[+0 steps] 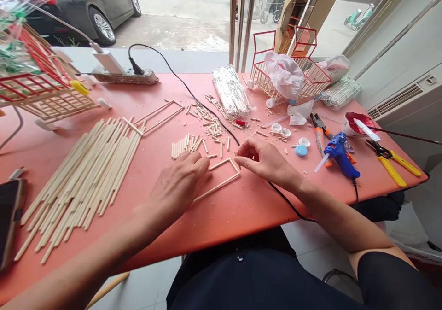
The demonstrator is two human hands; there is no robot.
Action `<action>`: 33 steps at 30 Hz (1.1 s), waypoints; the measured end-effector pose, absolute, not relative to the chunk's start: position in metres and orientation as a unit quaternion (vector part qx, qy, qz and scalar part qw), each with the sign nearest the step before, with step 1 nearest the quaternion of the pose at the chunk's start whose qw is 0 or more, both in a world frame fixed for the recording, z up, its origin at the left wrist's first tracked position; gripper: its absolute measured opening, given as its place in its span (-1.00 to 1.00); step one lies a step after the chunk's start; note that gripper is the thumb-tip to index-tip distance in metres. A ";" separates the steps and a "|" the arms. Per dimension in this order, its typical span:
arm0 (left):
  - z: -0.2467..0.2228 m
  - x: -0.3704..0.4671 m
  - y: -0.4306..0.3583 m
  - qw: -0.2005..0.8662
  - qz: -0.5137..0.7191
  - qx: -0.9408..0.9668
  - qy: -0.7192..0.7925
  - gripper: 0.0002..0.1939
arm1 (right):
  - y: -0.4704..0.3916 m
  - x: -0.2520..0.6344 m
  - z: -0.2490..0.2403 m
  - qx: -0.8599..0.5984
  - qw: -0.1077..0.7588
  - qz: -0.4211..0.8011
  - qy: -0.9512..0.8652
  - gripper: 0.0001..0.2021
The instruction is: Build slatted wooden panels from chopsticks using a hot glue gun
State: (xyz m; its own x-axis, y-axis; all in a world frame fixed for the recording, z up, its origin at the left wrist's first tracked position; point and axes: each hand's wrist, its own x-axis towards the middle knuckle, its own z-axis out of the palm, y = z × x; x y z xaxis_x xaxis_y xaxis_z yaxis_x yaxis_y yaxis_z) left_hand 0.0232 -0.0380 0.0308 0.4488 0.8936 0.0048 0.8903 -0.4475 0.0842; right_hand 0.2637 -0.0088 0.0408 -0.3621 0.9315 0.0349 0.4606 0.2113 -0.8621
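Note:
A small rectangular frame of thin wooden sticks [221, 181] lies on the red table [228, 213] in front of me. My left hand [184, 178] rests over its left end, fingers curled down, and what lies under them is hidden. At the frame's right corner, my right hand [260, 161] has thumb and forefinger pinched together; anything between them is too small to name. Just beyond my left hand is a row of short stick pieces [181, 146]. A larger stick frame [164, 125] touches the pile of long sticks [83, 176] on the left.
A black cable [186, 86] crosses the table beside my right hand. On the right lie a blue glue gun [340, 153], orange-handled pliers [319, 132] and yellow-handled pliers [388, 162]. Stick-built carts [293, 77] and a power strip [126, 76] stand at the back. A phone [10, 218] lies far left.

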 end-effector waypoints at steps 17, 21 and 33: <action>0.023 0.020 -0.054 -0.006 0.092 0.869 0.487 -0.76 | -0.026 0.238 0.046 -0.519 0.079 0.219 -0.823 -0.94; 0.025 0.019 -0.057 0.020 0.084 0.867 0.490 -0.72 | -0.030 0.231 0.046 -0.520 0.061 0.193 -0.830 -0.95; 0.031 0.020 -0.058 0.035 0.052 0.871 0.487 -0.70 | -0.038 0.227 0.041 -0.497 0.043 0.089 -0.862 -0.91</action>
